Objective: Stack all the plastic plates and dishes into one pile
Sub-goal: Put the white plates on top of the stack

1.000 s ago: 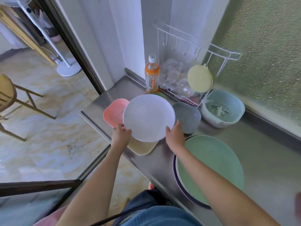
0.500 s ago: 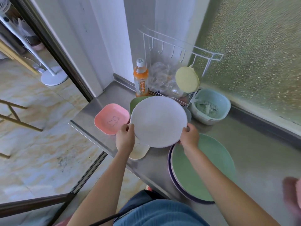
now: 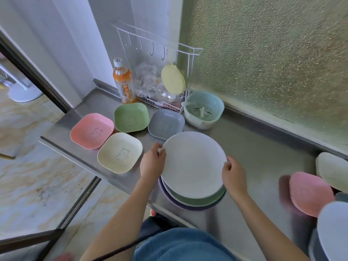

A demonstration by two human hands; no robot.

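Observation:
A round white plate (image 3: 194,164) is gripped at its left rim by my left hand (image 3: 152,162) and at its right rim by my right hand (image 3: 234,176). It sits over a pile made of a green plate (image 3: 197,200) and a purple plate (image 3: 180,205). Square dishes lie on the steel counter (image 3: 254,147) to the left: pink (image 3: 92,130), cream (image 3: 119,152), green (image 3: 131,117) and grey (image 3: 165,124). At the right edge are another pink dish (image 3: 310,194), a cream dish (image 3: 332,171) and a pale blue plate (image 3: 333,230).
An orange drink bottle (image 3: 124,81) and a white wire rack (image 3: 160,72) with a yellow lid (image 3: 173,80) stand at the back. A light blue strainer bowl (image 3: 204,112) sits beside the rack. The counter's front edge drops to a tiled floor on the left.
Both hands have carried the white plate right and toward me, from above the square dishes to over the green and purple pile. The four square dishes are now uncovered.

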